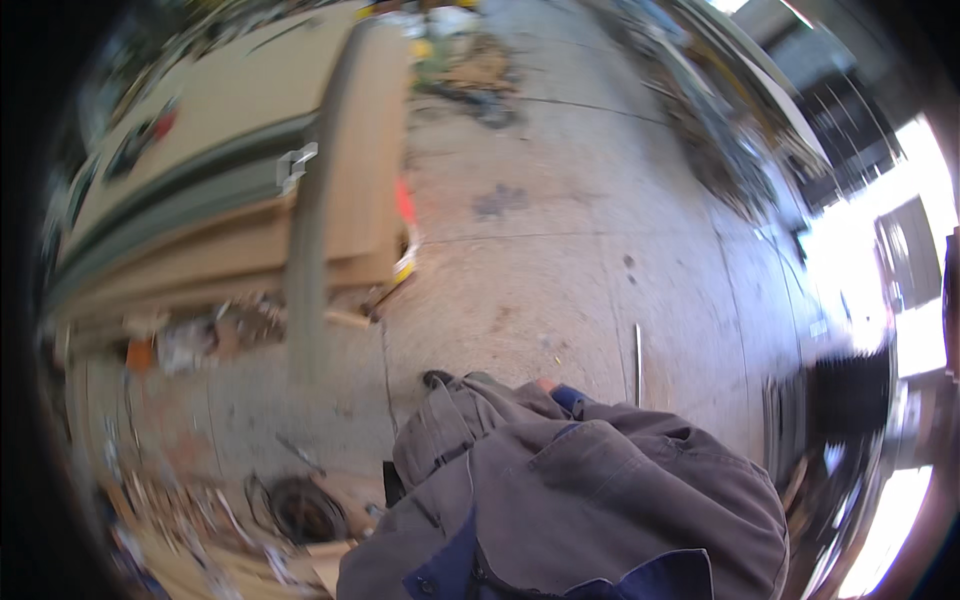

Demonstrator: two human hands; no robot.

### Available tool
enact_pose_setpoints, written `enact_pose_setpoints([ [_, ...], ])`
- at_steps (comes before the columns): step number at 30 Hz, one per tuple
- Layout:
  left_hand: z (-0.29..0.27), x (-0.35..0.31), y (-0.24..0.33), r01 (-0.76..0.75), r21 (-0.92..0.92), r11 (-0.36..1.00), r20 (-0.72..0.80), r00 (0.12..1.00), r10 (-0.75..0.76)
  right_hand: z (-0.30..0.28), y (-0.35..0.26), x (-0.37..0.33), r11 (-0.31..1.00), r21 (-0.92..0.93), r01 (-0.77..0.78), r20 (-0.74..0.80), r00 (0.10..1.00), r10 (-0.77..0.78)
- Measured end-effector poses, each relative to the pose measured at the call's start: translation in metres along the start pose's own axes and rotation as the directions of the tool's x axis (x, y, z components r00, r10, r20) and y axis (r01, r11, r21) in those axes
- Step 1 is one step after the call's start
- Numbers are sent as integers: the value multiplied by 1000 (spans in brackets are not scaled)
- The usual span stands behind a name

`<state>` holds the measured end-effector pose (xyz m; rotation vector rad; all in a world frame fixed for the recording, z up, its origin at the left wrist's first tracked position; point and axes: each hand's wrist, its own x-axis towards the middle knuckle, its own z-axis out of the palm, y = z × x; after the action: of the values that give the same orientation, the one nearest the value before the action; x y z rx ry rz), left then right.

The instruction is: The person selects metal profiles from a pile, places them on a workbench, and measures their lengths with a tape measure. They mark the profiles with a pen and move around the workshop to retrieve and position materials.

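- From the middle of the view, the right hand (pixel 546 384) is at five o'clock, with a sliver of skin beyond a blue cuff (pixel 570 399); I cannot tell whether it is open, closed or gripping anything.
- The left hand is out of sight, so its state cannot be told either.
- The wooden boards (pixel 365 160), the nearest worked material, lie at eleven o'clock, on a blurred stack well apart from the visible hand.
- A long grey-green strip (pixel 308 255) runs along them, its near end jutting past the stack toward eight o'clock.
- A thin pale strip (pixel 638 365) lies on the concrete floor (pixel 520 300) at four o'clock.
- A dark coil (pixel 305 508) sits at seven o'clock; long stock (pixel 740 100) lines two o'clock.
- As a judgement, this looks like a pause between handling steps, no material visibly held.
- Reaching the boards would call for turning toward eleven o'clock, bringing both hands forward and minding that jutting end.
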<state>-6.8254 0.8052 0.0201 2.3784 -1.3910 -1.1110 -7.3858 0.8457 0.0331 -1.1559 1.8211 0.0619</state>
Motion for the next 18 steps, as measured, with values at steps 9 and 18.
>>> enact_pose_setpoints([
  [9,25,57,90,-290,53,956,152,948,279,145,72,-142,927,295,-232,-61,964,260],
  [18,26,-6,89,-373,18,928,169,916,365,120,119,-126,942,306,-135,-116,977,178],
])
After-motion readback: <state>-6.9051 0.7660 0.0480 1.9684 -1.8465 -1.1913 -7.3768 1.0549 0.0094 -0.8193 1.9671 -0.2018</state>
